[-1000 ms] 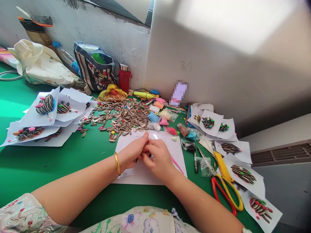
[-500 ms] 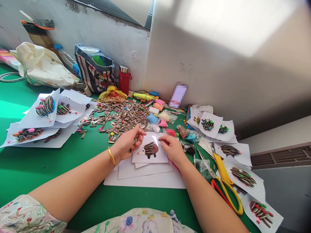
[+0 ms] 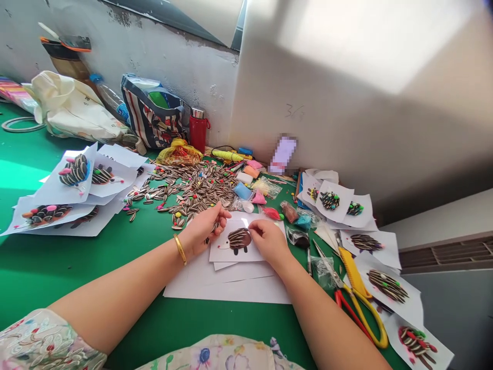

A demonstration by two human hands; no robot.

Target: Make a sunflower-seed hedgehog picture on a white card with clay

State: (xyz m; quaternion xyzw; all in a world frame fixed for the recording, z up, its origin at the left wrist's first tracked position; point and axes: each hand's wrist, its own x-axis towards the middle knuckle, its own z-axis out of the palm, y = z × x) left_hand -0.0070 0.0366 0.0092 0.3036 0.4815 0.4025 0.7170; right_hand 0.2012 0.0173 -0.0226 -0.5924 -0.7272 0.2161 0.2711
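Note:
My left hand (image 3: 208,228) is curled closed around several striped sunflower seeds, just left of a white card (image 3: 219,254). On the card is a hedgehog figure (image 3: 239,239) with a brown clay body, dark feet and a small red nose. Sunflower seeds cover the left part of its back; brown shows bare on the right. My right hand (image 3: 269,244) pinches a sunflower seed, mostly hidden by the fingertips, at the figure's upper right edge. Beneath the card lie more white sheets (image 3: 188,288).
A spread of loose sunflower seeds (image 3: 196,187) lies behind my hands. Clay packets (image 3: 242,191) stand to its right. Yellow-handled scissors (image 3: 360,308) and a yellow cutter (image 3: 354,272) lie by my right forearm. Finished-looking hedgehog cards (image 3: 387,285) line the right; others (image 3: 77,195) are stacked left.
My right hand has moved slightly left and down, bringing its pinched fingertips to the hedgehog's upper right edge. My left hand has stayed nearly in place, still closed around the seeds.

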